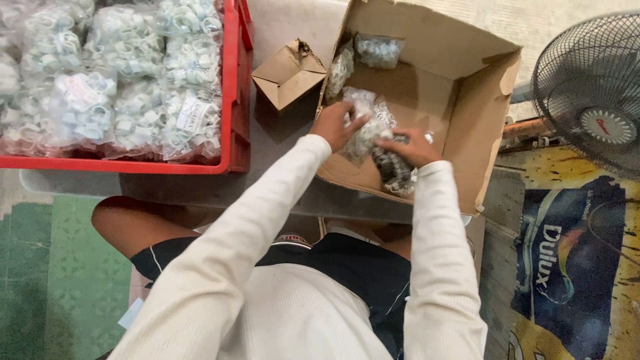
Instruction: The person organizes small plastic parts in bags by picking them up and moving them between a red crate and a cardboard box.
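Hands were busy in the big cardboard box [467, 100] at mid frame. I saw my left hand [333, 125] and right hand [415, 147] squeezing one clear bag of small rings [365, 137]. It looked like packing; next it wanted a flat spot inside.

Boxes and crate side by side

A small brown folded cardboard box [288, 73] sat between the red plastic crate [232, 87] on the left and the large open brown cardboard box [460, 87] on the right.

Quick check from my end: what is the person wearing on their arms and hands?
Both arms are covered by long cream-white sleeves of a finely ribbed knit, reaching to the wrists. The left hand and right hand are bare: no gloves. No watch, ring or bracelet shows. The sleeves are plain, without prints or markings.
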